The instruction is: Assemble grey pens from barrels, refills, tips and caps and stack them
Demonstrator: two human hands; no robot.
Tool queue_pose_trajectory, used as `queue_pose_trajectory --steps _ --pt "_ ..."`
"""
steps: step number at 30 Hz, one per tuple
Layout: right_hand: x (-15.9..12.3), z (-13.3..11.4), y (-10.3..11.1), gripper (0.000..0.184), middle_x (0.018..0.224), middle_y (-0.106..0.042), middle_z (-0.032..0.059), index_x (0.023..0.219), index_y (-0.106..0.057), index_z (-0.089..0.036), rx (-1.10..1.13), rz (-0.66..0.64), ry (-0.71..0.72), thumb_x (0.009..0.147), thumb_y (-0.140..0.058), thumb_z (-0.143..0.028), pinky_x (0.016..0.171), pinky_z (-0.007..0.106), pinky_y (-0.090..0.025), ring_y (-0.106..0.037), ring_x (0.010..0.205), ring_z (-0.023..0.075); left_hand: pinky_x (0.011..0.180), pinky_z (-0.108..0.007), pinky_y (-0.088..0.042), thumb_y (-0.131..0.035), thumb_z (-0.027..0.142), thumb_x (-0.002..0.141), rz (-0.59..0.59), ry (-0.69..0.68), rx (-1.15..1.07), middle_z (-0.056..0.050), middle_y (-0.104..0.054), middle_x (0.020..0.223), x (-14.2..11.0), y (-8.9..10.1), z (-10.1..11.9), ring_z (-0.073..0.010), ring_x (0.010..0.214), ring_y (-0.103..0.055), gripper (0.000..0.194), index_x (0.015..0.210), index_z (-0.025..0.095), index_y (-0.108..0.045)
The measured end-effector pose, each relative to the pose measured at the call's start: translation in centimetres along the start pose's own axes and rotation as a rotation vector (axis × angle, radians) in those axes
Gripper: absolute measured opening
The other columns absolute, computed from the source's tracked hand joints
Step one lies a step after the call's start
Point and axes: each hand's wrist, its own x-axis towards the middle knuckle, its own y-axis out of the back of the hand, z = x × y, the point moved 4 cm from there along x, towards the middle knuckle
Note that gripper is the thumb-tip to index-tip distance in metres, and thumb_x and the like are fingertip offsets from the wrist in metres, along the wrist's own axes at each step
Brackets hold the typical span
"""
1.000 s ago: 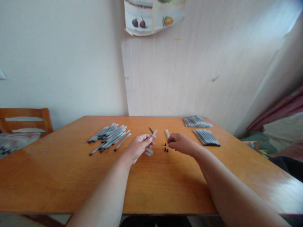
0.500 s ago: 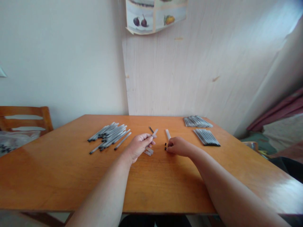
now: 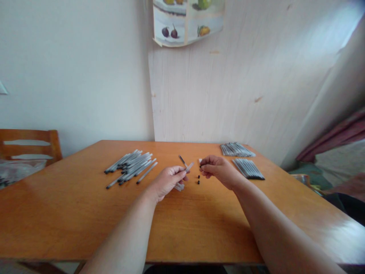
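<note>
My left hand (image 3: 172,179), near the middle of the table, is closed around a translucent pen barrel (image 3: 189,166). A thin dark-tipped stick (image 3: 181,159), like a pen refill, sticks out beyond its fingers; whether it is gripped too is unclear. Clear plastic pieces (image 3: 179,187) lie just below that hand. To the right, my right hand (image 3: 212,166) is raised with thumb and finger pinched on a small black plug (image 3: 200,166), mostly covered by the fingertips. Two more black plugs (image 3: 199,179) rest on the table below it. A whitish clear piece (image 3: 200,160) shows behind its fingertips.
A loose pile of black-ended pens (image 3: 131,165) lies on the wooden table (image 3: 114,220) at left. At right are a neat row of pens (image 3: 248,169) and a further bundle (image 3: 237,149) behind it. A wooden chair (image 3: 30,146) with a plastic bag stands far left.
My right hand has lifted from beside the black plugs and moved up, a plug now in its pinch. My left hand has shifted slightly, still holding the pen barrel.
</note>
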Motion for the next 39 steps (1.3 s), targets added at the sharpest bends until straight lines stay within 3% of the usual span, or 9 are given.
queue_pose_trajectory --steps 4,10,39 --pt "-0.11 -0.46 -0.16 0.022 0.077 -0.066 0.0025 0.092 -0.062 -0.016 0.109 0.02 0.058 0.072 -0.067 -0.024 0.061 0.024 -0.049 -0.061 0.066 0.0117 0.065 -0.026 -0.044 -0.066 0.045 0.081 -0.035 0.001 0.007 -0.005 -0.064 0.084 -0.02 -0.15 -0.08 -0.0118 0.069 -0.055 0.035 0.097 0.014 -0.066" --pt "-0.07 -0.28 -0.35 0.023 0.084 -0.068 0.0039 0.092 -0.063 -0.016 0.081 0.027 0.078 0.074 -0.067 -0.029 0.064 0.026 -0.05 -0.062 0.068 0.012 0.064 -0.026 -0.043 -0.065 0.045 0.081 -0.05 0.014 0.055 -0.005 -0.065 0.084 -0.19 -0.33 -0.04 -0.0122 0.068 -0.055 0.034 0.096 0.015 -0.067" --pt "-0.39 -0.68 -0.86 0.019 0.071 -0.066 0.001 0.091 -0.064 -0.019 -0.045 -0.004 0.078 0.076 -0.064 -0.031 0.062 0.025 -0.049 -0.059 0.062 0.0121 0.068 -0.027 -0.044 -0.065 0.041 0.081 -0.066 -0.018 0.096 -0.005 -0.067 0.084 -0.08 -0.56 -0.16 -0.0128 0.07 -0.057 0.032 0.1 0.015 -0.07"
